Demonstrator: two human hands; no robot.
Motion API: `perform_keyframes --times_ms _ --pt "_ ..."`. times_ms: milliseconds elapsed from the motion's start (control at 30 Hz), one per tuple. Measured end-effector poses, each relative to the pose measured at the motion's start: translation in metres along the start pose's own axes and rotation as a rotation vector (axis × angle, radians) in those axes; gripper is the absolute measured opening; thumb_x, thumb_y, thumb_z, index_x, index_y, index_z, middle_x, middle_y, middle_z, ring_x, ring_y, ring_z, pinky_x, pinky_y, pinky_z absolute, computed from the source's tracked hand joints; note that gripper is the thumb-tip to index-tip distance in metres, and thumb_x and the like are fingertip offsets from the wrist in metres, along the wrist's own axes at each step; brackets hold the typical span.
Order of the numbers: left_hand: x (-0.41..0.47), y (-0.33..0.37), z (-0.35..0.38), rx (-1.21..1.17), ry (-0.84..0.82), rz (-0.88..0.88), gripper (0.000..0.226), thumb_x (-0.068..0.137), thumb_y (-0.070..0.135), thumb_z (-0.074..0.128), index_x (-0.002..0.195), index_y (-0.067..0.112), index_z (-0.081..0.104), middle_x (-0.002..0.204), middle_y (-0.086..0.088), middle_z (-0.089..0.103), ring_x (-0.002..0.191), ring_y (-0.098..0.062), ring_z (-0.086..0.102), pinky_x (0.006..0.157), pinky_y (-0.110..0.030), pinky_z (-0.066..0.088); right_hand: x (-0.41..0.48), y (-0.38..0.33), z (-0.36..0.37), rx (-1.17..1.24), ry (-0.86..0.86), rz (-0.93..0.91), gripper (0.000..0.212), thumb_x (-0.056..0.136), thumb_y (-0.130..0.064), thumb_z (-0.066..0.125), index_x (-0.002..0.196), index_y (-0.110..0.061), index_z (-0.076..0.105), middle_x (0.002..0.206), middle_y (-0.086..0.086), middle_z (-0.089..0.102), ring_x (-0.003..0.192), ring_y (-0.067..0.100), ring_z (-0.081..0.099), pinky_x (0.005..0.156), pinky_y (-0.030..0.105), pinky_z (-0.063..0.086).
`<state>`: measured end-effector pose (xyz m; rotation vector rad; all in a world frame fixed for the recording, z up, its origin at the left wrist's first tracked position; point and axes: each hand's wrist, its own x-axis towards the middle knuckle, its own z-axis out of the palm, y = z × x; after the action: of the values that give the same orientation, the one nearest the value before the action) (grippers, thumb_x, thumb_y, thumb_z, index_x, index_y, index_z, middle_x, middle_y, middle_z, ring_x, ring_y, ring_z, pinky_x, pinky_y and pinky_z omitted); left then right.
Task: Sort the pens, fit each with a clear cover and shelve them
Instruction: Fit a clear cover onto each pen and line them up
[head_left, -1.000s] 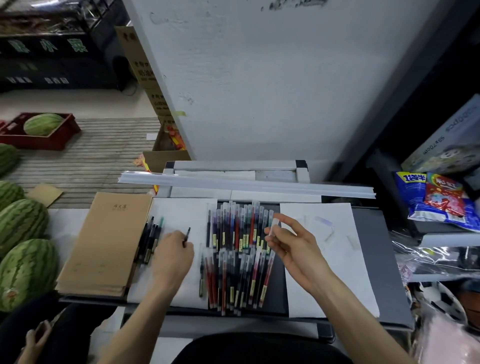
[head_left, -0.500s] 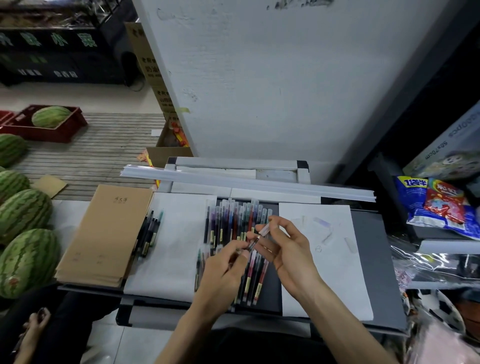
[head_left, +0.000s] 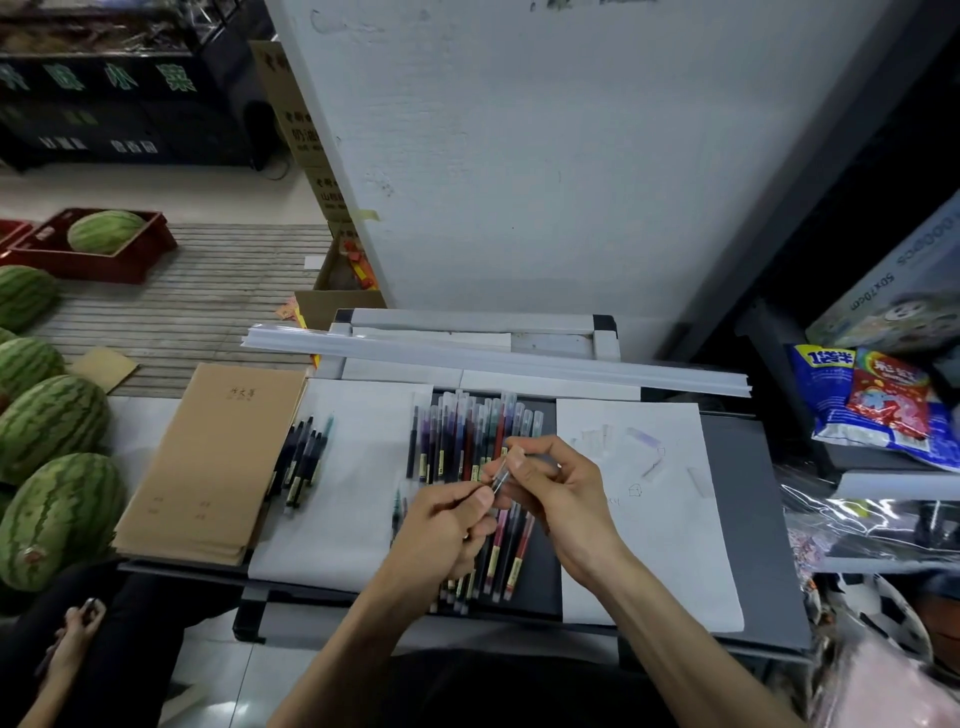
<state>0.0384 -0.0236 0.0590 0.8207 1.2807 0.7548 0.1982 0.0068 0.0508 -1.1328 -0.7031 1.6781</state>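
Left hand (head_left: 447, 525) pinches a pen (head_left: 500, 479) by its lower end; right hand (head_left: 556, 483) pinches the upper, clear-tipped end; the pen is tilted, held just above the pile (head_left: 467, 436) mid-tabletop (head_left: 748, 519); a few dark pens (head_left: 304, 457) lie apart, beside the notebooks (head_left: 218, 457).

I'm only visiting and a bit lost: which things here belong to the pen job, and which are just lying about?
For the job: held pen, pinched by left hand and right hand; pile of pens; dark pens set apart; loose clear covers on the right sheet.
Lying about: brown notebooks; watermelons; snack packets.
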Motion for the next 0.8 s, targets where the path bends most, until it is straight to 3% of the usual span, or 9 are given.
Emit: perform_keyframes --times_ms 133,233,367,433,500,567,633,700,800 --pt "0.002 -0.003 -0.006 -0.074 -0.065 -0.099 0.033 0.109 0.019 0.050 0.109 -0.009 0.067 0.067 -0.003 0.050 0.045 -0.011 0.025 0.040 -0.021 0.022 0.003 0.004 -0.008 -0.049 -0.050 0.031 0.020 0.099 -0.008 0.065 0.116 0.002 0.066 0.100 0.025 0.076 0.101 0.036 0.075 0.086 0.037 0.061" --pt "0.008 -0.007 -0.005 0.055 -0.049 -0.089 0.030 0.110 0.019 0.050 0.106 -0.002 0.070 0.073 -0.007 0.058 0.047 -0.013 0.035 0.042 -0.024 0.027 0.007 0.015 -0.023 -0.257 -0.037 0.057 0.017 0.101 -0.020 0.065 0.116 -0.013 0.072 0.100 0.012 0.079 0.097 0.030 0.076 0.093 0.043 0.060" --pt "0.027 -0.016 -0.016 0.225 0.200 -0.084 0.021 0.104 0.025 0.060 0.100 0.016 0.078 0.077 -0.001 0.068 0.064 -0.013 0.059 0.058 -0.023 0.053 0.017 0.031 -0.062 -0.945 0.126 -0.066 0.021 0.100 -0.026 0.064 0.119 -0.032 0.071 0.117 -0.013 0.071 0.104 0.003 0.065 0.095 0.030 0.054" --pt "0.040 -0.019 -0.028 0.305 0.318 -0.070 0.017 0.102 0.029 0.064 0.103 0.020 0.078 0.083 0.002 0.072 0.073 -0.014 0.064 0.069 -0.030 0.058 0.021 0.033 -0.090 -1.340 0.237 -0.138 0.030 0.097 -0.018 0.061 0.125 -0.027 0.067 0.130 -0.007 0.062 0.117 0.015 0.059 0.094 0.035 0.054" --pt "0.054 -0.018 -0.041 0.383 0.426 -0.035 0.020 0.102 0.029 0.065 0.112 0.017 0.076 0.085 0.009 0.071 0.075 -0.009 0.062 0.066 -0.022 0.050 0.029 0.032 -0.116 -1.601 0.339 -0.178 0.044 0.085 -0.002 0.064 0.124 -0.021 0.069 0.137 0.002 0.058 0.123 0.028 0.054 0.091 0.042 0.054" --pt "0.070 -0.016 -0.055 0.448 0.477 -0.023 0.024 0.101 0.028 0.067 0.117 0.012 0.076 0.092 0.006 0.073 0.080 -0.011 0.064 0.070 -0.023 0.049 0.036 0.030 -0.136 -1.657 0.395 -0.176 0.060 0.069 0.012 0.066 0.122 -0.017 0.069 0.138 0.009 0.057 0.125 0.034 0.053 0.089 0.046 0.054" --pt "0.087 -0.017 -0.066 0.496 0.511 -0.030 0.025 0.099 0.025 0.070 0.116 0.009 0.077 0.106 -0.006 0.077 0.098 -0.024 0.069 0.087 -0.031 0.053 0.042 0.028 -0.151 -1.667 0.411 -0.149 0.065 0.064 0.017 0.063 0.120 -0.015 0.069 0.136 0.008 0.057 0.125 0.033 0.051 0.086 0.047 0.055" --pt "0.101 -0.020 -0.073 0.525 0.535 -0.042 0.025 0.096 0.023 0.073 0.115 0.008 0.077 0.111 -0.010 0.076 0.108 -0.030 0.068 0.097 -0.037 0.053 0.046 0.026 -0.158 -1.665 0.388 -0.122 0.062 0.068 0.019 0.059 0.119 -0.013 0.069 0.132 0.006 0.057 0.123 0.030 0.050 0.077 0.043 0.057" --pt "0.118 -0.019 -0.076 0.574 0.557 -0.028 0.027 0.095 0.024 0.075 0.116 0.006 0.076 0.108 -0.012 0.076 0.104 -0.032 0.069 0.095 -0.038 0.054 0.051 0.022 -0.159 -1.622 0.378 -0.097 0.055 0.075 0.020 0.054 0.120 -0.009 0.068 0.127 0.005 0.057 0.123 0.025 0.047 0.067 0.037 0.055"
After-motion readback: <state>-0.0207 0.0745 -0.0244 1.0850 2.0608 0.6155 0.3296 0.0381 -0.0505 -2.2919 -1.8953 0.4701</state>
